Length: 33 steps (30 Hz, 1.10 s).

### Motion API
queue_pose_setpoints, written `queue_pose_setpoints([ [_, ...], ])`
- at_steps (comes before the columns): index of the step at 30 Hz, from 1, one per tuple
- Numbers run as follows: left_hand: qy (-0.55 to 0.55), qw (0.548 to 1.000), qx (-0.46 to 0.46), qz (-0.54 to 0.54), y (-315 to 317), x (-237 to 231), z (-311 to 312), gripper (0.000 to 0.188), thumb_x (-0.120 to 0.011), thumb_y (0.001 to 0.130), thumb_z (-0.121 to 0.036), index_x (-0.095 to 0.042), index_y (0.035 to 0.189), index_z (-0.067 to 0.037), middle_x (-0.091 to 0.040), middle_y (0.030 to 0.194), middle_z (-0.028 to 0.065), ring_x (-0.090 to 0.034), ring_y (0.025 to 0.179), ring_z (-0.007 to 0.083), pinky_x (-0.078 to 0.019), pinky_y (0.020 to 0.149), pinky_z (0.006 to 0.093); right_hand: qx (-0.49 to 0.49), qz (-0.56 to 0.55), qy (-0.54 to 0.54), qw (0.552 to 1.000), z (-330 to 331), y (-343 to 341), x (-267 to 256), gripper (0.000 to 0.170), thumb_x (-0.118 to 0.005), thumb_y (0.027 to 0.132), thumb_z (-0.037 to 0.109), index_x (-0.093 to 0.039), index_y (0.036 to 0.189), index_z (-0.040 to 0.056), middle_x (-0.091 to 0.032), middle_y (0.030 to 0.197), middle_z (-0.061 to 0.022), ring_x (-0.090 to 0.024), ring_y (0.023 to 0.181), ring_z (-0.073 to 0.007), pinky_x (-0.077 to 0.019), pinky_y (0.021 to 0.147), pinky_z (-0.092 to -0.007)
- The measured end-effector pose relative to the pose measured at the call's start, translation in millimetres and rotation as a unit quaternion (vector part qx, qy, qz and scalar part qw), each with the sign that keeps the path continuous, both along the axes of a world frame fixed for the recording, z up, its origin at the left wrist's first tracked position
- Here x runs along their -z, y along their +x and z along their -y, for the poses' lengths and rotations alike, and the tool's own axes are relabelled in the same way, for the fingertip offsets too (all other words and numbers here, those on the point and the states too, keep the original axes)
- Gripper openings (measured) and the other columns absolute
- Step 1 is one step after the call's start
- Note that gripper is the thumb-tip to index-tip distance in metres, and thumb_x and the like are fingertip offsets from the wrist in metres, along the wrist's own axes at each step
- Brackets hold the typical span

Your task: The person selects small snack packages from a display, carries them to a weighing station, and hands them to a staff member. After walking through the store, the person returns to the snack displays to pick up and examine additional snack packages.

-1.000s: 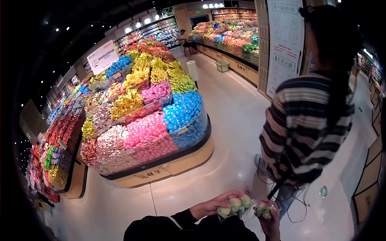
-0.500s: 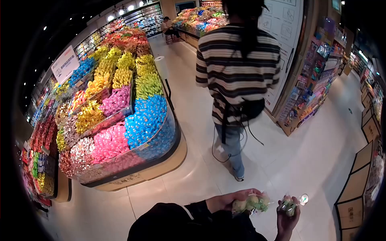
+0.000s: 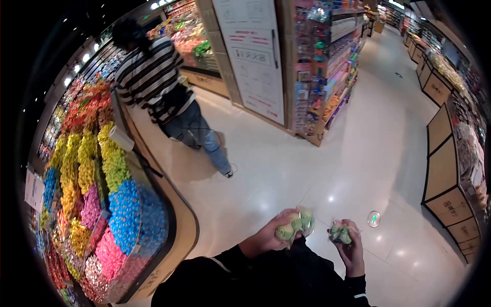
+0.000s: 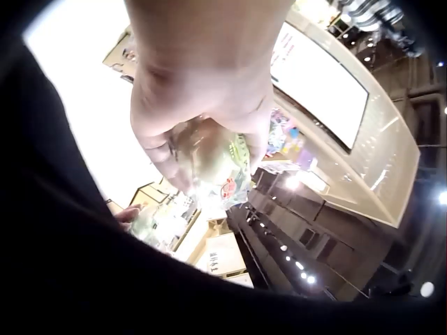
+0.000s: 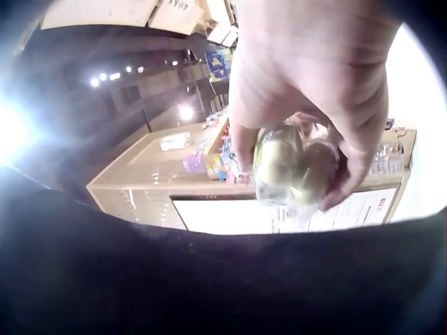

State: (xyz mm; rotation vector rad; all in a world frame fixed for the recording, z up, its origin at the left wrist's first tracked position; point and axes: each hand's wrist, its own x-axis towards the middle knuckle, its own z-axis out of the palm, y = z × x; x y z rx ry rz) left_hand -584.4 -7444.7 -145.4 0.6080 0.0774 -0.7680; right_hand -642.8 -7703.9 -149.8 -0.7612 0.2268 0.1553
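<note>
In the head view my left hand (image 3: 267,236) grips a clear-wrapped bundle of several pale green round pieces (image 3: 296,224), held out in front of the dark-sleeved body. The left wrist view shows fingers and thumb curled about the crinkly wrapper (image 4: 218,157), which carries a small red print. To the right, my right hand (image 3: 353,249) holds a smaller clear-wrapped bundle of green round pieces (image 3: 339,233) in its fingertips. Two pale rounded pieces (image 5: 281,162) show through the plastic in the right wrist view. Both hands are above the floor, apart from each other.
A rounded counter (image 3: 186,225) heaped with colourful wrapped sweets (image 3: 124,212) stands at left. Beyond it walks a person in a striped top (image 3: 156,74). A pillar with a white notice board (image 3: 253,61) adjoins a goods rack (image 3: 327,77). Low wood-panelled counters (image 3: 442,163) line the right.
The view has swung right, shifting the sweets counter to the left. The striped-top person has walked away, crossing to the upper left of view. Both hands keep hold of their bundles.
</note>
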Motion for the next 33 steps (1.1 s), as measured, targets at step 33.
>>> queue_pose_setpoints([
  [33,0.048,0.985,0.017,0.167,619,-47,428,0.061,-0.070,0.074,-0.022,-0.039,0.125,-0.010,-0.047,0.122,0.0126,-0.056,0.106,0.0274,-0.0527,0.085,0.0419,0.169,0.068,-0.129,0.975,422,543,-90,0.041,-0.061,0.084,0.024,-0.048,0.117,0.0018,-0.053,0.119,-0.0163,-0.056,0.106,-0.0273,-0.0465,0.091,-0.0386],
])
